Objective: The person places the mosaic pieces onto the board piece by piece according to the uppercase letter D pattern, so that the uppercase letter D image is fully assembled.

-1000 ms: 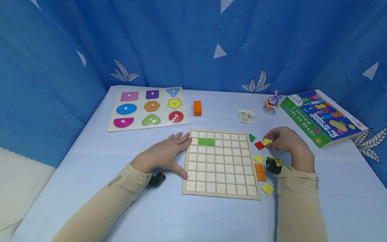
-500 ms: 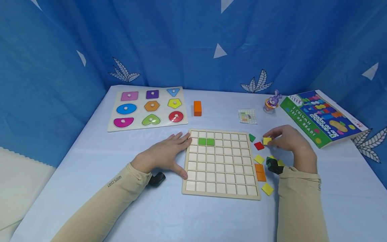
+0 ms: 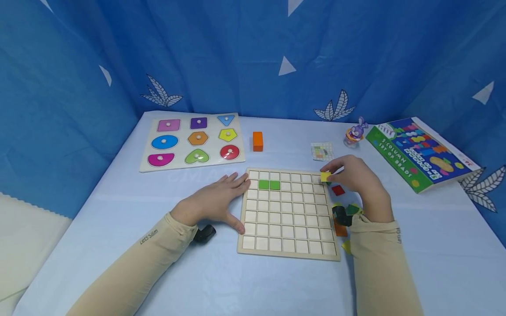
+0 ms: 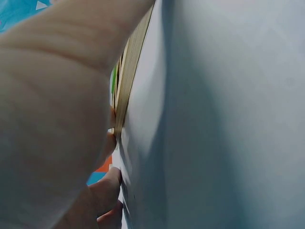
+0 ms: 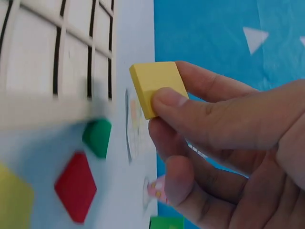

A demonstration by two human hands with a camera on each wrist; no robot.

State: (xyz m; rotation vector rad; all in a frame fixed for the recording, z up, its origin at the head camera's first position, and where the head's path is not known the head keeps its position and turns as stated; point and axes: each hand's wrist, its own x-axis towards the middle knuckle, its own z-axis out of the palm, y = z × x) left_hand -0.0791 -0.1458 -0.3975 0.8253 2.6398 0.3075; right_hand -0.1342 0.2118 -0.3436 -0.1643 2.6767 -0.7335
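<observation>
Between thumb and fingers, my right hand pinches a yellow square tile at the upper right corner of the wooden grid board. My left hand lies with fingers spread against the board's left edge, thumb and fingertips touching the frame. Two green square tiles sit side by side in the second row of the board. Right of the board lie a red tile, a dark green piece, an orange tile and a yellow tile, some partly hidden by the right wrist.
Behind the board are a shape puzzle board, an orange block and a small printed grid card. A purple rabbit figure and a bead set box stand at the back right.
My right hand has carried the yellow tile leftward, from beside the red tile to the board's upper right corner. The left hand stays in place.
</observation>
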